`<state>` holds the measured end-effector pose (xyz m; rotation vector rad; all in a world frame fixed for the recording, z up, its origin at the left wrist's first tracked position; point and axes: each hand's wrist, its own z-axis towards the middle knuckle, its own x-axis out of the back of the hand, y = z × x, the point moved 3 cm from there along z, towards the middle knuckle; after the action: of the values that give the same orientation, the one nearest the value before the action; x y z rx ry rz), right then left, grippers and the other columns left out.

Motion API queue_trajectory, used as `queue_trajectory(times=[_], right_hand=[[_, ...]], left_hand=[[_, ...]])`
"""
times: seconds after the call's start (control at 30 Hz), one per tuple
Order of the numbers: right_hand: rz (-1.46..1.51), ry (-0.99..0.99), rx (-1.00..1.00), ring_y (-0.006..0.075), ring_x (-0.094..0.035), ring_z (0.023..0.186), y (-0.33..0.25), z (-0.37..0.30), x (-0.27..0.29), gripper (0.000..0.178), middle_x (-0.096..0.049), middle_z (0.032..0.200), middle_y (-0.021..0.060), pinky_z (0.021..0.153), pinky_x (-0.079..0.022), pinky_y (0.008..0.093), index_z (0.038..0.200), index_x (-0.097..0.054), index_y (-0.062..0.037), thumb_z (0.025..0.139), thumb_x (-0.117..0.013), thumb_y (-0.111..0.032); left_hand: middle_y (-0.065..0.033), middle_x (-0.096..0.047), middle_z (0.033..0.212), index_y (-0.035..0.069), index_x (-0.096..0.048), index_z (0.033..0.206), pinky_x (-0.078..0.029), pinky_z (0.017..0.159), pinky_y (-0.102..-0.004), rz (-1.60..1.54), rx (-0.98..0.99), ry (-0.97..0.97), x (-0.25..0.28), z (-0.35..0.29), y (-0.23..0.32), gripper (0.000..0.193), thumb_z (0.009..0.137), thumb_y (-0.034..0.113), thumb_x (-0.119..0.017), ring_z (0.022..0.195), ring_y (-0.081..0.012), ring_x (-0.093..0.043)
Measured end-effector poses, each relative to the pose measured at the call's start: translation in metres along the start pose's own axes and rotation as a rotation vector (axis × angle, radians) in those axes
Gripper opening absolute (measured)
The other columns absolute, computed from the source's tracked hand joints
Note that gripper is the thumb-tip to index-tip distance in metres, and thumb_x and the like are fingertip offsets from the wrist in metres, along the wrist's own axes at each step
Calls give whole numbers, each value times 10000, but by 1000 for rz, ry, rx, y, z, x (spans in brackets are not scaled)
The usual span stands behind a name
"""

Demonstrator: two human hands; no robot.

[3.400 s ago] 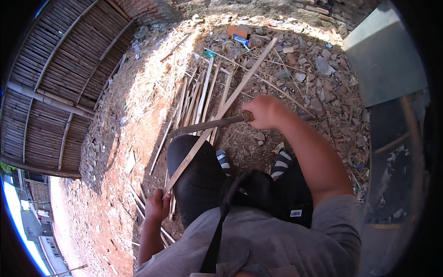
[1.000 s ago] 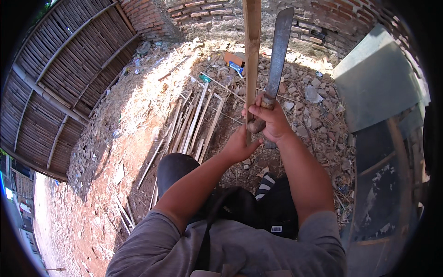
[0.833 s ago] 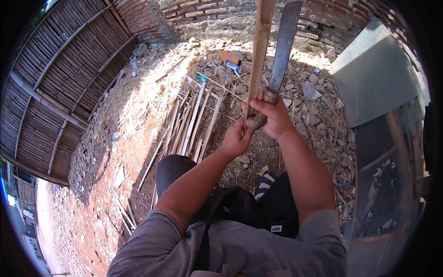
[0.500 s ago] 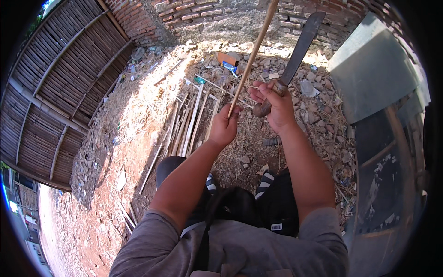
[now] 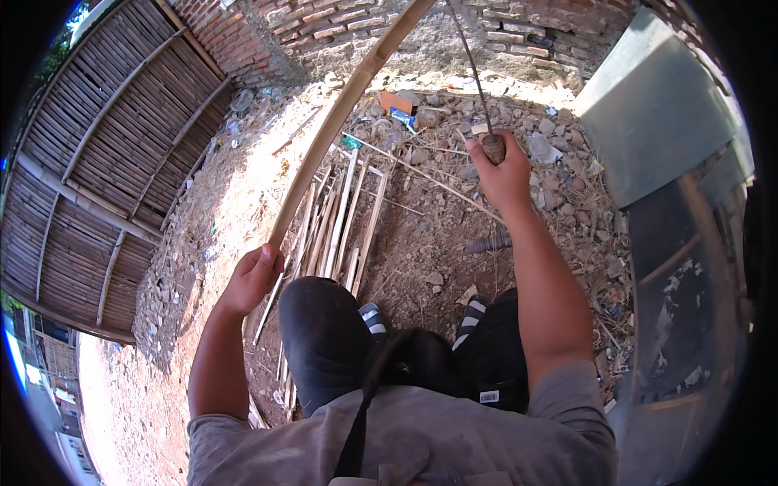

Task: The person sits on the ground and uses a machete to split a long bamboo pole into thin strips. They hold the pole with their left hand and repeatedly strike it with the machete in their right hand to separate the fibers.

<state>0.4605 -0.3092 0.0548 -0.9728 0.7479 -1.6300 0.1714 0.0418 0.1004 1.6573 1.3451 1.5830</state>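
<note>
My left hand (image 5: 253,278) is closed around the lower end of a long split bamboo strip (image 5: 347,105). The strip slants up and to the right, past the top of the picture, its pale hollow side partly showing. My right hand (image 5: 506,168) grips the brown wooden handle of a machete (image 5: 493,149). Its dark blade points up, seen nearly edge-on as a thin line, and stands apart from the strip. Several cut bamboo strips (image 5: 344,212) lie in a loose pile on the ground between my hands, in front of my left knee.
A brick wall (image 5: 356,24) closes off the far side. A slatted bamboo panel (image 5: 105,146) stands at the left. Grey sheets (image 5: 660,113) lean at the right. Rubble (image 5: 559,194), straw and litter cover the ground; a ridged dark piece (image 5: 488,243) lies below my right hand.
My left hand has moved left and nearer, taking the bamboo strip with it. The machete has turned from showing its broad blade to showing its edge, away from the strip.
</note>
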Motion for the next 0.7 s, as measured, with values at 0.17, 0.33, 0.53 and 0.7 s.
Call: queue_trajectory(times=[0.17, 0.33, 0.53, 0.7], right_hand=[[-31, -322, 60, 244, -633, 676, -10, -20, -25, 440, -650, 763, 100, 647, -485, 391, 1079, -635, -45, 873, -761, -413], [-243, -755, 103, 281, -668, 711, -34, -38, -38, 387, -674, 769, 113, 656, -494, 434, 1086, -682, -79, 851, -761, -376], [-472, -1116, 321, 344, -697, 864, -54, -75, -63, 270, -703, 877, 118, 754, -545, 479, 1025, -676, -133, 805, -742, -274], [-512, -1241, 350, 344, -693, 899, -64, -92, -72, 307, -703, 895, 134, 801, -552, 479, 1053, -681, -144, 768, -745, -241]], left_hand=[[52, -428, 652, 100, -525, 791, -315, 538, -249, 15, 204, 74, -2, -104, -79, 539, 1066, 541, -387, 581, -63, -370], [44, -431, 645, 114, -524, 841, -327, 489, -254, 1, 376, 154, -23, -183, -148, 554, 1036, 614, -385, 542, -78, -394], [17, -493, 619, 40, -543, 769, -374, 556, -315, 142, 398, 232, -41, -220, -162, 478, 1075, 400, -469, 594, -111, -424], [-169, -559, 624, -12, -569, 808, -439, 579, -435, 415, 332, 228, -56, -218, -153, 437, 1046, 348, -500, 582, -279, -565]])
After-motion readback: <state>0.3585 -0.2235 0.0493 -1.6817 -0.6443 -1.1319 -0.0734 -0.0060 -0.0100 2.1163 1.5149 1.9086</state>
